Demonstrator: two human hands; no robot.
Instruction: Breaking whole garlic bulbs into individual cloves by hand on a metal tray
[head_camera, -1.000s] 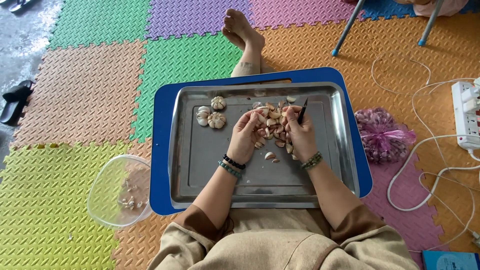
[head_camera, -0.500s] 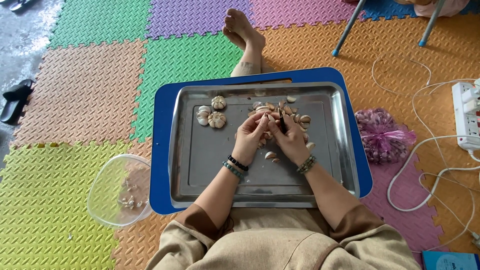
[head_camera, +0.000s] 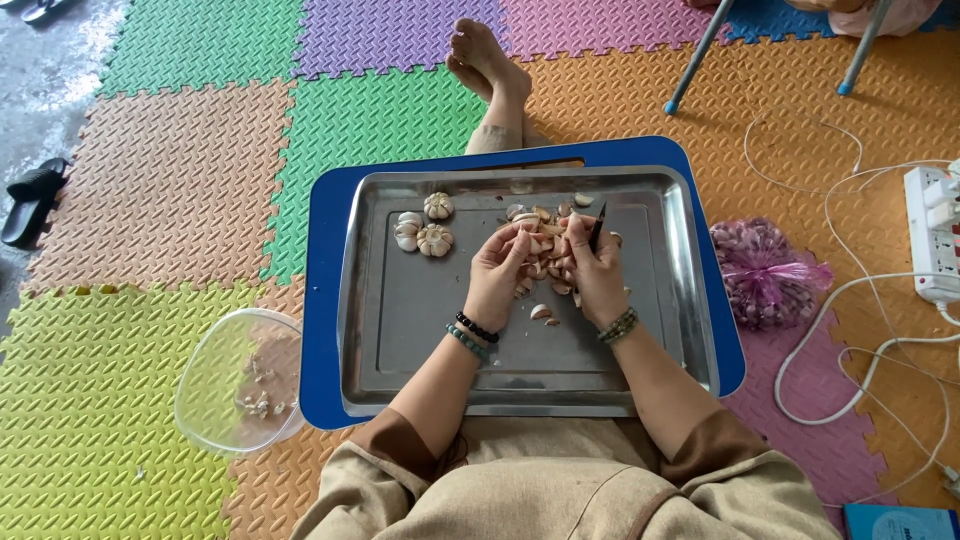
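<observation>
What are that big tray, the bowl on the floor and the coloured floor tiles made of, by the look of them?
The tray looks like metal, probably stainless steel: grey, dully shiny, with a rolled rim. The bowl seems clear plastic, since the mat shows through its wall; glass cannot be ruled out. The floor tiles look like soft foam, matt and textured, with interlocking toothed edges.

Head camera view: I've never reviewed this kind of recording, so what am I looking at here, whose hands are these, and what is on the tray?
There is no machine: a person seated on coloured foam floor mats wears a camera on the head, looking down at their own hands. A metal tray rests on a blue board over their lap. On it lie whole garlic bulbs and a pile of cloves. The left hand fingers cloves at the pile; the right hand holds a small dark blade. A clear bowl with peel scraps sits beside the tray, a pink mesh bag opposite.
</observation>
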